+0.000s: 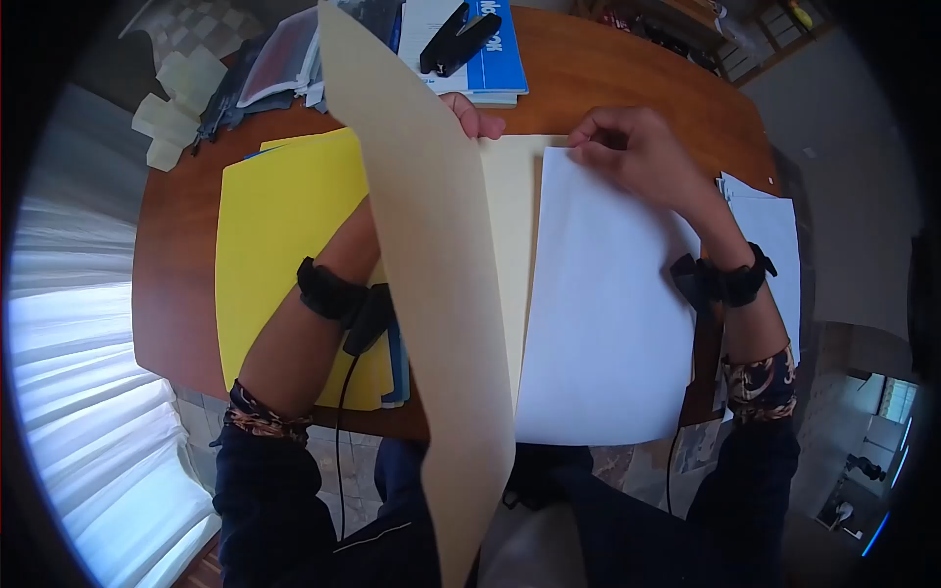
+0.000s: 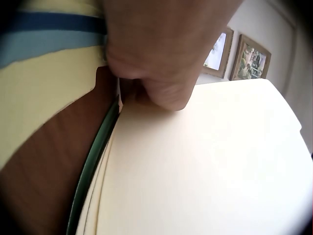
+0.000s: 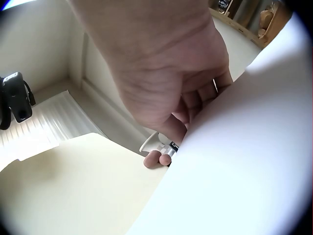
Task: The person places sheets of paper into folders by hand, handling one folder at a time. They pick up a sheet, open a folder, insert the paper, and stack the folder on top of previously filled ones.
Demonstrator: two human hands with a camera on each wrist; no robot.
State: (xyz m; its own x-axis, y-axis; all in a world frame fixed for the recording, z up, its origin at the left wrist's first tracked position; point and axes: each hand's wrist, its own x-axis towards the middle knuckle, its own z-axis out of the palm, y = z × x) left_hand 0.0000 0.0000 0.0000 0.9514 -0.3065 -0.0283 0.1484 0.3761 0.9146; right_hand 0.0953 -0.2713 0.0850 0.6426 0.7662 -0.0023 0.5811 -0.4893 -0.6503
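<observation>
A manila folder [image 1: 431,235] stands spread in front of me, its left cover raised nearly upright. My left hand [image 1: 473,116] grips that cover near the top; in the head view the cover hides most of the hand. In the left wrist view the left hand [image 2: 166,54] has its thumb bent against the pale cover [image 2: 195,156]. My right hand [image 1: 642,157] pinches a white paper sheet [image 1: 613,304] at its top left corner. The sheet lies over the folder's right side. In the right wrist view, the left fingertips [image 3: 155,159] show past the sheet's edge.
Yellow folders [image 1: 284,245] lie stacked on the wooden table [image 1: 618,73] to the left. At the back, a black stapler [image 1: 459,41] rests on a blue and white notebook [image 1: 500,73], with plastic sleeves [image 1: 279,64] beside it. More white papers [image 1: 769,245] lie at the right edge.
</observation>
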